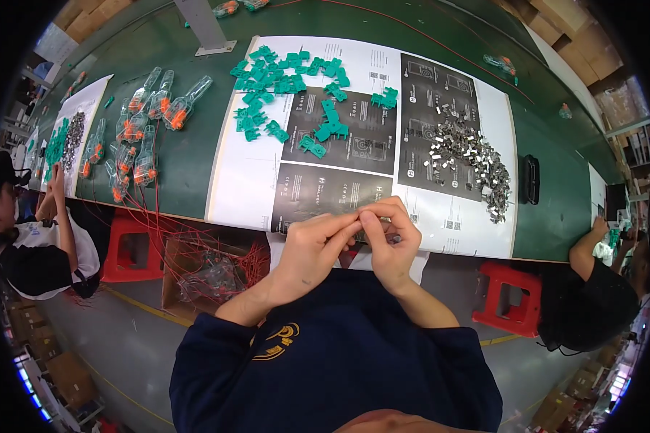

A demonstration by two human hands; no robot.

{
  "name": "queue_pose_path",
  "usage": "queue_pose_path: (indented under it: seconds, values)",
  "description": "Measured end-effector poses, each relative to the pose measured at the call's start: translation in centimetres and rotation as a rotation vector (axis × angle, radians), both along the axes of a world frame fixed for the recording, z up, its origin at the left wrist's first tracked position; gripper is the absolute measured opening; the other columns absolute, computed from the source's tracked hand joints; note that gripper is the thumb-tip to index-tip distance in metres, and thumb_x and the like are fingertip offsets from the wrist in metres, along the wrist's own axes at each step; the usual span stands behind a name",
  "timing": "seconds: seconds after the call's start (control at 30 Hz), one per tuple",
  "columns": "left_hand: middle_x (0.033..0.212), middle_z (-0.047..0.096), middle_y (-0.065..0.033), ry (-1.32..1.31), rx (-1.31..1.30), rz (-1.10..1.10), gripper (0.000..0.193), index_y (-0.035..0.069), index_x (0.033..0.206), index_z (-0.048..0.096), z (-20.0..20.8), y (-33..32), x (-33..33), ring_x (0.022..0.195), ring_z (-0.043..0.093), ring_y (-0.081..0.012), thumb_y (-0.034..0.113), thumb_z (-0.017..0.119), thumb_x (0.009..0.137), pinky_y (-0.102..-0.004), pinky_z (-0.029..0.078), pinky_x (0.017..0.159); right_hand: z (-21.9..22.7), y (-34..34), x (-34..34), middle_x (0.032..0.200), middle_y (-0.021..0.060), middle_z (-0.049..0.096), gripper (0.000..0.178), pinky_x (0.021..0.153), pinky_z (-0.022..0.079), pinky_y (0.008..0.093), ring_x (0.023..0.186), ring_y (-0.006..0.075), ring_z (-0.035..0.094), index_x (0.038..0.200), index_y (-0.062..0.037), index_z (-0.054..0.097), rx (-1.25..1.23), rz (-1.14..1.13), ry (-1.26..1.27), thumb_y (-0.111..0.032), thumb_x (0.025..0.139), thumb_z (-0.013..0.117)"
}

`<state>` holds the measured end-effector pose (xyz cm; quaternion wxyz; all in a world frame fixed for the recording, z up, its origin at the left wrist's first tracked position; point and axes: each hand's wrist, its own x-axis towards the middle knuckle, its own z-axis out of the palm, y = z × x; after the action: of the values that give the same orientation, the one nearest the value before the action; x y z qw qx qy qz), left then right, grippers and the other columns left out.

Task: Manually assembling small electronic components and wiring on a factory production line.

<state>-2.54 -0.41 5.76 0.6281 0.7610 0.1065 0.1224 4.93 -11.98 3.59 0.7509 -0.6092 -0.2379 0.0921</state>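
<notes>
My left hand (309,249) and my right hand (393,245) meet over the near edge of the printed sheet (253,187). Thumbs and forefingers of both are pinched together at the fingertips. Whatever sits between them is too small or too hidden to name; a bit of something shiny shows beneath the right fingers. Beyond the hands, green plastic parts (330,128) lie scattered over the sheet, thickest at its far left. To the right is a pile of small silvery metal pieces (492,177), some with white faces.
Clear-and-orange plastic assemblies with red wires (144,162) lie on the green table (188,173) at left. A metal post (204,25) stands at the back. A black case (531,179) lies right of the sheet. Below are a cardboard box (177,278) and red stools (508,299). People sit on both sides.
</notes>
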Motion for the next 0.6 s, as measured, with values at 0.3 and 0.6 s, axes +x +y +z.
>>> queue_pose_path:
  seconds: [0.3, 0.6]
  values:
    - [0.079, 0.068, -0.0137, -0.615, 0.652, 0.323, 0.024, -0.007, 0.105, 0.067, -2.1, 0.9, 0.0, 0.061, 0.063, -0.0184, -0.006, 0.069, 0.081, -0.0282, 0.050, 0.054, 2.2, 1.3, 3.0, 0.087, -0.0002, 0.054, 0.015, 0.052, 0.038, 0.0191, 0.067, 0.0059, 0.052, 0.099, 0.0026, 0.059, -0.207, 0.490, 0.770, -0.011, 0.095, 0.058]
    - [0.089, 0.071, -0.0120, -0.130, -0.039, 0.164, 0.016, -0.006, 0.099, 0.068, -3.1, 0.1, -1.4, 0.069, 0.064, -0.0107, -0.007, 0.067, 0.083, -0.0217, 0.051, 0.057, -1.8, 6.4, 8.3, 0.095, 0.0101, 0.055, 0.022, 0.052, 0.049, 0.0400, 0.065, 0.0288, 0.062, 0.105, -0.0075, 0.060, -0.833, 0.230, -0.900, -0.008, 0.083, 0.063]
